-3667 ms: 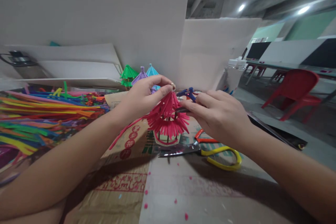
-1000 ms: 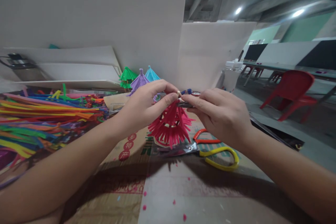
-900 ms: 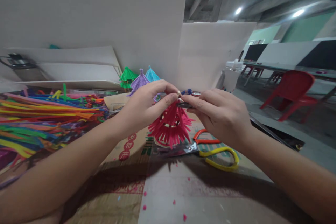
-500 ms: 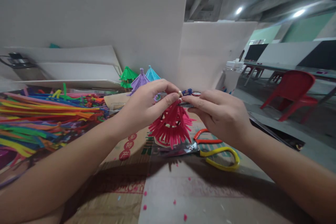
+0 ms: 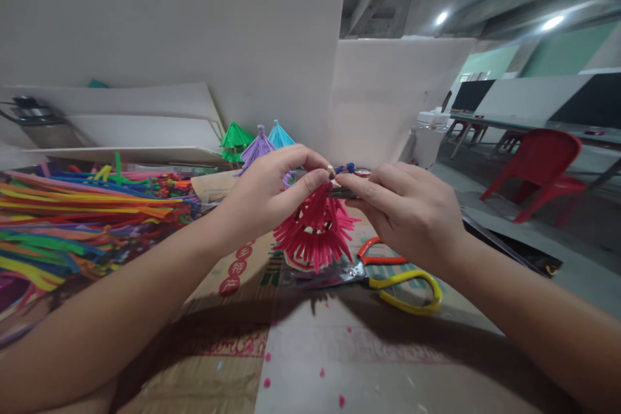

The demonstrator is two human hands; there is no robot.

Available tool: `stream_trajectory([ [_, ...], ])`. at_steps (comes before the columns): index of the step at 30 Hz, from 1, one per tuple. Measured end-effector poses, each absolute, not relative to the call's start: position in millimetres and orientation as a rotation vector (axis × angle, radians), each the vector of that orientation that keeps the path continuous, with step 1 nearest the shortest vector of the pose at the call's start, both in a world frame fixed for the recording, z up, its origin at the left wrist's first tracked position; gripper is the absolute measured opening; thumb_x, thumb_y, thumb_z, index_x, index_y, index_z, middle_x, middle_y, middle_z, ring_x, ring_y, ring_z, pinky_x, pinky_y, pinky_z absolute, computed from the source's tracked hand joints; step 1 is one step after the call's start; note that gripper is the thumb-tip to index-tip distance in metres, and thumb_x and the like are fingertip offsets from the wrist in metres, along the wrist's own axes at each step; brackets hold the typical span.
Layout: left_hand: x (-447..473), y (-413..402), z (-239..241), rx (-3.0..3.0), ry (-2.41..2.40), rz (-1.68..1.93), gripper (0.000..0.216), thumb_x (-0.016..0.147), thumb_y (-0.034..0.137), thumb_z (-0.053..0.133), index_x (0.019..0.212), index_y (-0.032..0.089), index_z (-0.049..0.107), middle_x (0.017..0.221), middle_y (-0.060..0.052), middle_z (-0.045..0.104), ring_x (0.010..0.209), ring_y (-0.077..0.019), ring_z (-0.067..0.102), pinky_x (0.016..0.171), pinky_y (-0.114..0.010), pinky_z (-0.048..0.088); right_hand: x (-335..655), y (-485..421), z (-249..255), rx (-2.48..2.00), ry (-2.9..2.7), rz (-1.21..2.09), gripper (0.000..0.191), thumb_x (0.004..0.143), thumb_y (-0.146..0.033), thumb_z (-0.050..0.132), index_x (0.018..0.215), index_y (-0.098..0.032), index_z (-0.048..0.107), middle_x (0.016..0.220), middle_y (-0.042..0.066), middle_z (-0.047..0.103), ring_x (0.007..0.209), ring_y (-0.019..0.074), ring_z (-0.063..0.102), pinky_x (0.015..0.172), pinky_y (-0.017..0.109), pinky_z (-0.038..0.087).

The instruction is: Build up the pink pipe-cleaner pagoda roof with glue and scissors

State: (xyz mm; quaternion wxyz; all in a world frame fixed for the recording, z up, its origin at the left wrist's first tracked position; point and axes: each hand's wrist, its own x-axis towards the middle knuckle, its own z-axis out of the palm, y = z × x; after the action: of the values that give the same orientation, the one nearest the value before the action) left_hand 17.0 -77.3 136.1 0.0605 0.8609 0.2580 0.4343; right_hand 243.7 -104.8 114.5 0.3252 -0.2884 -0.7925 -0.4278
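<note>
A tiered, umbrella-shaped craft of red pipe cleaners (image 5: 315, 233) stands upright in the middle. At its peak, my left hand (image 5: 279, 184) pinches a small beige tip (image 5: 330, 171) between thumb and forefinger. My right hand (image 5: 410, 210) is closed around a thin dark metal tool (image 5: 342, 193), whose end lies against the upper part of the red craft; its kind is mostly hidden by the fingers. Below the right hand lie scissors (image 5: 361, 275) with one orange and one yellow handle, their blades pointing left under the craft's edge.
Several coloured pipe cleaners (image 5: 97, 207) are heaped on the left. Behind stand green (image 5: 236, 139), purple (image 5: 259, 147) and blue (image 5: 280, 134) umbrella-shaped crafts. White boards (image 5: 194, 45) rise at the back. A red chair (image 5: 538, 171) is off to the right. Red scraps dot the table (image 5: 388, 369).
Both hands stay at the peak of the red craft. The right fingers and the dark tool have shifted slightly; the beige tip shows a little more clearly.
</note>
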Motion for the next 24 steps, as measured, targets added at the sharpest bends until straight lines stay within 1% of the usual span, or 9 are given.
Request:
stream_trajectory([
  [6, 18.3, -80.8, 137.1, 2.598, 0.781, 1.312, 0.018, 0.097, 0.03, 0.053, 0.096, 0.018, 0.066, 0.093, -0.003, 0.07, 0.085, -0.0153, 0.063, 0.08, -0.026, 0.048, 244.2, -105.0, 113.9, -0.75, -2.08, -1.114, 0.027, 0.092, -0.015, 0.061, 0.118, -0.022, 0.068, 0.083, 0.003, 0.069, 0.073, 0.0163, 0.058, 0.066, 0.031, 0.041],
  [13, 18.0, -81.0, 136.7, 2.596, 0.79, 1.302, 0.019, 0.097, 0.031, 0.053, 0.097, 0.018, 0.066, 0.094, -0.004, 0.07, 0.086, -0.016, 0.064, 0.081, -0.027, 0.048, 245.7, -104.0, 113.6, -0.752, -2.092, -1.087, 0.028, 0.093, -0.015, 0.06, 0.119, -0.024, 0.067, 0.084, 0.002, 0.07, 0.074, 0.0158, 0.059, 0.067, 0.03, 0.041],
  [18, 17.3, -79.2, 136.5, 2.603, 0.79, 1.309, 0.017, 0.096, 0.03, 0.053, 0.096, 0.018, 0.066, 0.094, -0.003, 0.07, 0.086, -0.0157, 0.063, 0.082, -0.027, 0.048, 245.6, -104.3, 111.6, -0.735, -2.127, -1.087, 0.029, 0.093, -0.015, 0.059, 0.119, -0.024, 0.066, 0.078, 0.001, 0.067, 0.073, 0.0157, 0.058, 0.066, 0.029, 0.04],
  [21, 17.6, -78.7, 136.5, 2.591, 0.822, 1.317, 0.018, 0.096, 0.03, 0.053, 0.096, 0.018, 0.066, 0.093, -0.003, 0.07, 0.085, -0.0161, 0.063, 0.082, -0.028, 0.048, 243.5, -107.1, 113.5, -0.742, -2.119, -1.07, 0.026, 0.094, -0.017, 0.058, 0.118, -0.024, 0.067, 0.078, 0.002, 0.066, 0.071, 0.0161, 0.057, 0.064, 0.029, 0.04],
  [24, 17.9, -79.1, 137.0, 2.579, 0.839, 1.314, 0.02, 0.096, 0.032, 0.052, 0.096, 0.018, 0.067, 0.092, -0.004, 0.071, 0.084, -0.0167, 0.063, 0.082, -0.029, 0.049, 244.6, -105.9, 119.4, -0.796, -2.072, -0.975, 0.024, 0.095, -0.024, 0.057, 0.117, -0.022, 0.068, 0.077, 0.004, 0.063, 0.07, 0.0174, 0.056, 0.062, 0.03, 0.039],
])
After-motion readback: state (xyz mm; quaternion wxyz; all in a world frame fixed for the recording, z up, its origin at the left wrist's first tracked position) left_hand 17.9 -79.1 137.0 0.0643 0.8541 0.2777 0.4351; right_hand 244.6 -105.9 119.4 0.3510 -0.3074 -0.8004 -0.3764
